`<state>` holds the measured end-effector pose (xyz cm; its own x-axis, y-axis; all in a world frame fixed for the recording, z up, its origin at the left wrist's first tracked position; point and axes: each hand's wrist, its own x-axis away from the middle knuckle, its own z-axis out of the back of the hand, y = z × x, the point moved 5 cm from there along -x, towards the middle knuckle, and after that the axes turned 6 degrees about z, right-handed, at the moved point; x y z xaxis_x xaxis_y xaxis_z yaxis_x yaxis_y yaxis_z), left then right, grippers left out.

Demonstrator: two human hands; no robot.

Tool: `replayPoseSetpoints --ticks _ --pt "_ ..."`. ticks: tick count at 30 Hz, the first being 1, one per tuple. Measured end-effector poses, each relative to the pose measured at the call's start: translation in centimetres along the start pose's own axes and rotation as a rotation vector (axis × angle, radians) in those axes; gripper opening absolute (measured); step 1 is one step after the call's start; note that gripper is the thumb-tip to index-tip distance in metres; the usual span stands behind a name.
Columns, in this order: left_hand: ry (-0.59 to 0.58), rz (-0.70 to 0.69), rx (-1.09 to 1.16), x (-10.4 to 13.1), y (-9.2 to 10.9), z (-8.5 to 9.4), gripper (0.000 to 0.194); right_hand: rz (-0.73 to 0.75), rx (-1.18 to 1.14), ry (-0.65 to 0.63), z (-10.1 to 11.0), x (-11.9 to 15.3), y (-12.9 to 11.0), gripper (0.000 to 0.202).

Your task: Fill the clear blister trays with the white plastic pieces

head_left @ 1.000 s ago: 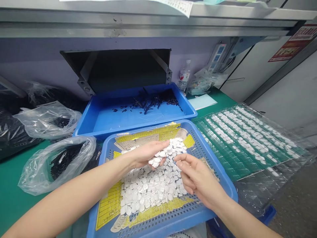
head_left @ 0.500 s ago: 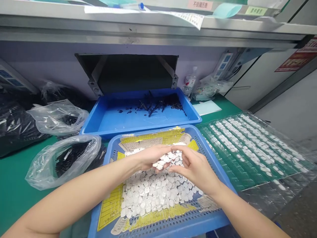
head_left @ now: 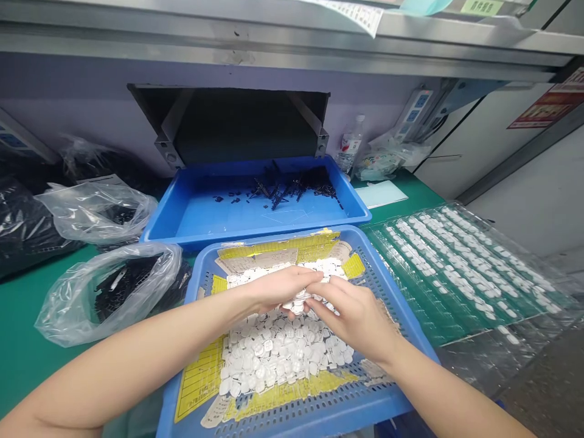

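Observation:
A blue perforated basket lined with yellow and pale labels holds a heap of small white square pieces. Above the heap, my left hand is cupped around a pile of white pieces. My right hand comes in from the right, its thumb and fingertips closed on the same pile and meeting the left fingers. The undersides of the left fingers are mostly hidden.
Behind the basket is a blue tray with black parts. Plastic bags of black parts lie left. On the right, a clear sheet carries rows of white pieces. A bottle stands at the back under a metal shelf edge.
My right hand has moved slightly left and its fingers have closed in on the pile beside my left hand. The whole view has shifted a little.

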<state>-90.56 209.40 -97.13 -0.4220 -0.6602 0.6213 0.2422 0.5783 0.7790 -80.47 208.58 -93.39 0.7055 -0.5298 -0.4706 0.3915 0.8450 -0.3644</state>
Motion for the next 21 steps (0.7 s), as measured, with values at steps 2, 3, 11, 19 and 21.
replayPoseSetpoints --ticks 2,3,11,19,21 --pt "-0.003 0.005 -0.02 0.0 0.0 0.0 0.033 -0.024 -0.085 0.007 0.1 -0.1 0.0 0.014" --pt "-0.009 0.002 -0.024 0.0 0.1 -0.1 0.033 -0.044 -0.132 0.019 0.2 -0.2 0.1 0.011" --pt "-0.001 0.049 0.029 -0.1 0.0 0.0 0.036 -0.018 -0.1 -0.01 0.1 0.0 0.4 0.017" --pt "-0.036 0.078 0.092 -0.1 0.0 -0.1 0.034 -0.113 -0.254 -0.01 0.3 -0.2 0.8 0.01" --pt "-0.046 0.074 0.094 -0.1 0.0 -0.1 0.036 -0.132 -0.256 -0.031 0.2 -0.2 1.0 0.01"
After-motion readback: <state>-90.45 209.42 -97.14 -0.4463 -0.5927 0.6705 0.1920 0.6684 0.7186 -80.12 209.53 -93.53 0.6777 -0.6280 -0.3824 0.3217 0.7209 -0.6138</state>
